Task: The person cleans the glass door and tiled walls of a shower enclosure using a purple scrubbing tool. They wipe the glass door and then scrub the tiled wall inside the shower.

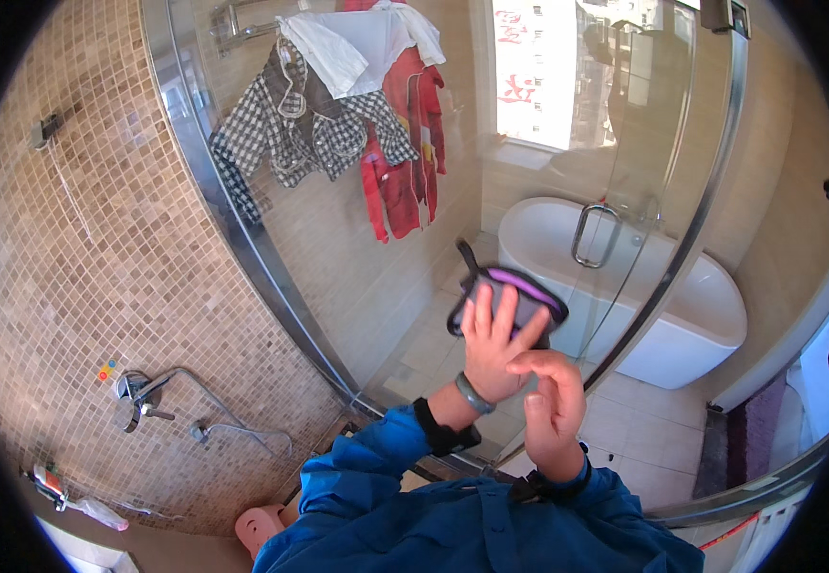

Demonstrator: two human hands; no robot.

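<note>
My left hand (pixel 494 347), with a grey-green bangle at the wrist, lies with fingers spread over a grey and purple cleaning pad (pixel 461 309) edged in black. A black loop sticks out from the pad's upper left corner. The pad is in line with the glass shower panel (pixel 400 301); whether it touches the glass I cannot tell. Just right of the left wrist, my right hand (pixel 556 412) is raised with its fingers bent and the thumb apart. Nothing shows in it, and its fingertips are near the back of my left hand.
Behind the glass hang a checked jacket (pixel 307 122), a red garment (pixel 407 172) and a white cloth (pixel 335 54). A white bathtub (pixel 643 308) stands beyond the door handle (pixel 593 236). On the mosaic wall (pixel 99 251) at left is a shower mixer (pixel 135 394). A pink slipper (pixel 258 528) shows below.
</note>
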